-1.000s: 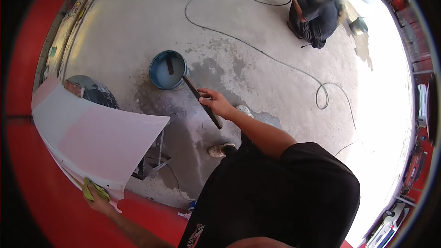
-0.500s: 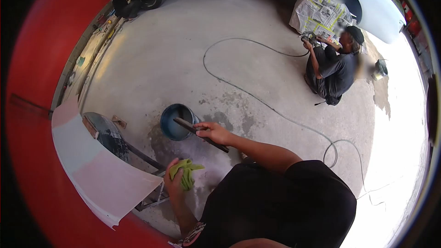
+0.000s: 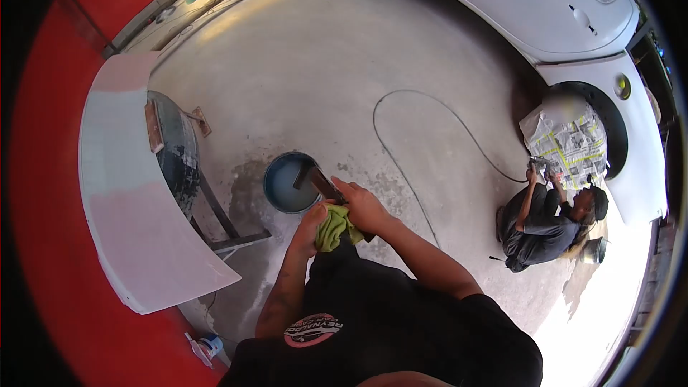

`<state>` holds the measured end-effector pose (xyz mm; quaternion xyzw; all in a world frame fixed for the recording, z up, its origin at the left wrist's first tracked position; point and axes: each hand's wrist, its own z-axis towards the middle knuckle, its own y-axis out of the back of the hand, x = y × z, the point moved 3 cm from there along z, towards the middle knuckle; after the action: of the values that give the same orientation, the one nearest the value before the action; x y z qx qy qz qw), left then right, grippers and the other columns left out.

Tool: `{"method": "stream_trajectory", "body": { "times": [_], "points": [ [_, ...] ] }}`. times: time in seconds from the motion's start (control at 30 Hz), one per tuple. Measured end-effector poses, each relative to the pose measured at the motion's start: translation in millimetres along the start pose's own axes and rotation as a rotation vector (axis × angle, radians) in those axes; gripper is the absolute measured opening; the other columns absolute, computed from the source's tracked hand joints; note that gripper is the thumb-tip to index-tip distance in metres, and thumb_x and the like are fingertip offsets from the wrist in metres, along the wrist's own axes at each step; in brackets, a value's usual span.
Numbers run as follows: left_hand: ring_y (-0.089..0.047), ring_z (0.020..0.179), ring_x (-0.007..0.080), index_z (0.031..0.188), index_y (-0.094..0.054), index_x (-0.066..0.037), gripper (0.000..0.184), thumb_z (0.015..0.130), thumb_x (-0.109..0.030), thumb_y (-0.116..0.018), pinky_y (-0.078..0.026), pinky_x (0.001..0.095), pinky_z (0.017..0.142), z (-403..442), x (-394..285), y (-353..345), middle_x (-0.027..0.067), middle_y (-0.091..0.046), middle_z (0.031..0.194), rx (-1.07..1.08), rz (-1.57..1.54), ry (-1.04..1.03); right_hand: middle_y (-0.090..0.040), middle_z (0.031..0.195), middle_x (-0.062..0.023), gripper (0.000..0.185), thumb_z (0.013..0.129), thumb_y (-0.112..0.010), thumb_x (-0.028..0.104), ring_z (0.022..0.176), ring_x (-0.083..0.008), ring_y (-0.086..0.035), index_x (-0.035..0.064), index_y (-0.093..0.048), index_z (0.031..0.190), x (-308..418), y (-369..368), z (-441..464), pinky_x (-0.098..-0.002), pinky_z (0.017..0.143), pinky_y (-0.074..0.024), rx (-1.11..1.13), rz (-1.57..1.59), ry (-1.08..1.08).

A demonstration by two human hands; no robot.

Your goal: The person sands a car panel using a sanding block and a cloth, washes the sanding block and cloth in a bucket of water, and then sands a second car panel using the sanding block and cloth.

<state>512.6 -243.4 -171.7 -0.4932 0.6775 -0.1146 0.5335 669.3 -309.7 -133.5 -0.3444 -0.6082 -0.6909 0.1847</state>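
Concrete floor [image 3: 308, 86]. Left hand [image 3: 309, 231] clutches green cloth [image 3: 332, 231], likely soft; right hand [image 3: 364, 211] grips dark bar [image 3: 324, 185], likely stiff: hold mid-length.

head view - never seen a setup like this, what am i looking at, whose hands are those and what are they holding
There's no robot here: these are a person's own bare hands, seen by a camera worn on their head, looking forward and down. The fingers of the left hand hold a green cloth; those of the right hand grip a dark bar close beside it. On the concrete floor stands a bucket of cloudy liquid. To the left is a curved, pale panel. At the right, another person crouches near a white vehicle. The lens makes straight edges look bent.
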Motion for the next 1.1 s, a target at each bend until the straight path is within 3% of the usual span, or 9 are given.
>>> {"method": "stream_trajectory", "body": {
  "times": [0.13,0.23,0.33,0.43,0.53,0.7,0.8,0.9,1.1],
  "points": [
    [-0.072,0.100,0.0252,0.124,-0.066,-0.005,0.058,0.105,-0.058,-0.051,-0.060,0.0386,0.086,72.4,-50.1,30.7,0.0112,-0.073,0.113,0.224,-0.392,-0.044,-0.069,0.112,-0.0216,0.073,0.084,-0.064,-0.004,0.099,-0.0420,-0.067,0.0095,-0.046,0.153,10.8,27.0,78.9,-0.0502,0.084,-0.0556,-0.067,-0.022,0.162],
    [-0.073,0.090,0.0251,0.113,-0.070,-0.007,0.054,0.103,-0.057,-0.055,-0.061,0.0384,0.080,110.7,-103.5,34.9,0.0099,-0.074,0.102,-0.183,-0.433,-0.068,-0.070,0.115,-0.0200,0.070,0.083,-0.061,-0.009,0.099,-0.0403,-0.066,0.0067,-0.049,0.151,29.2,38.5,144.3,-0.0477,0.087,-0.0549,-0.067,0.011,0.328],
    [-0.073,0.090,0.0239,0.113,-0.069,-0.008,0.048,0.101,-0.053,-0.059,-0.061,0.0380,0.080,124.2,-165.3,66.5,0.0089,-0.074,0.103,-0.186,-0.441,-0.037,-0.070,0.118,-0.0205,0.071,0.082,-0.060,-0.011,0.102,-0.0405,-0.066,0.0054,-0.050,0.150,54.8,31.0,218.1,-0.0457,0.091,-0.0547,0.035,-0.033,0.463],
    [-0.072,0.084,0.0210,0.113,-0.067,-0.002,0.037,0.099,-0.036,-0.067,-0.059,0.0344,0.075,109.6,-210.8,79.3,0.0091,-0.073,0.099,-0.487,-0.278,-0.328,-0.070,0.126,-0.0161,0.072,0.083,-0.062,-0.011,0.108,-0.0342,-0.069,0.0060,-0.049,0.152,65.2,14.1,263.2,-0.0414,0.095,-0.0557,0.083,0.048,0.589],
    [-0.070,0.089,0.0174,0.119,-0.064,0.002,0.034,0.094,-0.019,-0.075,-0.057,0.0316,0.077,85.6,-241.4,86.6,0.0108,-0.072,0.103,-0.788,-0.180,-0.605,-0.069,0.130,-0.0124,0.065,0.089,-0.063,-0.006,0.114,-0.0295,-0.067,0.0067,-0.051,0.151,65.1,-0.6,315.6,-0.0403,0.098,-0.0532,0.451,0.489,0.311],
    [-0.068,0.104,0.0154,0.124,-0.062,0.003,0.039,0.090,-0.006,-0.079,-0.055,0.0314,0.090,70.6,-281.5,80.2,0.0130,-0.070,0.112,-0.944,-0.187,-1.151,-0.050,0.154,-0.0101,0.068,0.106,-0.042,0.057,0.141,-0.0289,-0.046,0.0121,-0.040,0.157,-5.7,-49.3,418.2,-0.0504,0.120,-0.0330,0.569,0.952,-0.420],
    [-0.069,0.110,0.0212,0.124,-0.063,0.002,0.044,0.087,-0.013,-0.083,-0.053,0.0355,0.097,84.6,-301.8,79.5,0.0137,-0.069,0.121,-1.000,-0.151,-1.239,-0.051,0.152,-0.0136,0.068,0.107,-0.040,0.058,0.140,-0.0336,-0.049,0.0119,-0.040,0.157,11.2,-92.8,441.7,-0.0490,0.118,-0.0374,1.264,1.467,-0.634],
    [-0.067,0.117,0.0330,0.122,-0.067,-0.002,0.052,0.080,-0.023,-0.089,-0.049,0.0425,0.104,111.5,-297.4,102.3,0.0133,-0.065,0.134,-1.589,0.515,-1.086,-0.048,0.155,-0.0114,0.062,0.108,-0.042,0.054,0.144,-0.0287,-0.045,0.0129,-0.043,0.154,7.1,-161.4,470.9,-0.0482,0.121,-0.0347,1.553,1.416,-0.804],
    [-0.054,0.135,0.0274,0.144,-0.048,0.002,0.070,0.089,-0.026,-0.081,-0.037,0.0471,0.117,166.3,-256.4,74.5,0.0166,-0.058,0.141,-1.570,-0.713,-1.428,-0.064,0.133,-0.0133,0.046,0.102,-0.060,0.023,0.117,-0.0299,-0.067,0.0089,-0.050,0.145,-13.0,-226.8,545.8,-0.0447,0.099,-0.0562,1.990,0.576,-0.995]
  ]
}}
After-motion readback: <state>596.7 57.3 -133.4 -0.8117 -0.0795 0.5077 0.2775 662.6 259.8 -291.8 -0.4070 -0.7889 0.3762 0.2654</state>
